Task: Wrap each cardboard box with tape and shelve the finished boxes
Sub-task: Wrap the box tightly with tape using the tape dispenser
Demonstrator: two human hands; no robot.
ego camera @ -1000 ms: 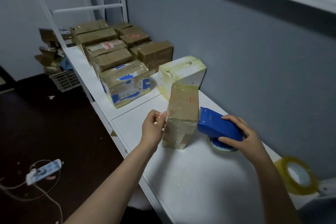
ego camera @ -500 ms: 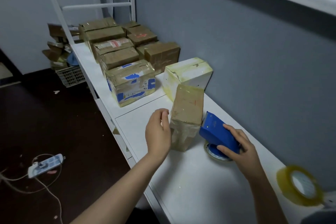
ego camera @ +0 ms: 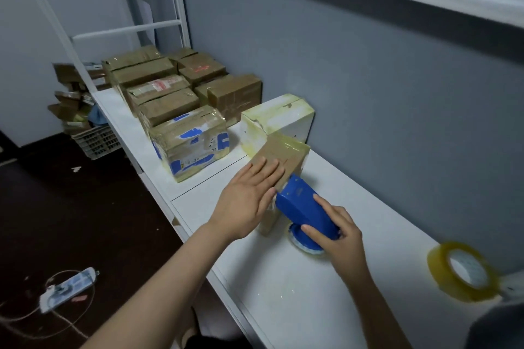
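Observation:
A tall brown cardboard box (ego camera: 286, 154), glossy with tape, stands on the white shelf (ego camera: 312, 292). My left hand (ego camera: 249, 195) lies flat with straight fingers against the box's near face. My right hand (ego camera: 338, 238) grips a blue tape dispenser (ego camera: 303, 207), whose front end touches the box's right side. A roll of tape (ego camera: 304, 246) sits under the dispenser on the shelf.
A white taped box (ego camera: 276, 120) stands just behind. A blue-marked box (ego camera: 191, 142) and several brown taped boxes (ego camera: 158, 85) fill the shelf's far end. A spare yellow tape roll (ego camera: 460, 273) stands at right. On the dark floor lie a power strip (ego camera: 68, 287) and a crate (ego camera: 96, 142).
My left hand left the box's left edge and now lies flat on its near face. The dispenser has come up against the box's right side. The camera has moved closer.

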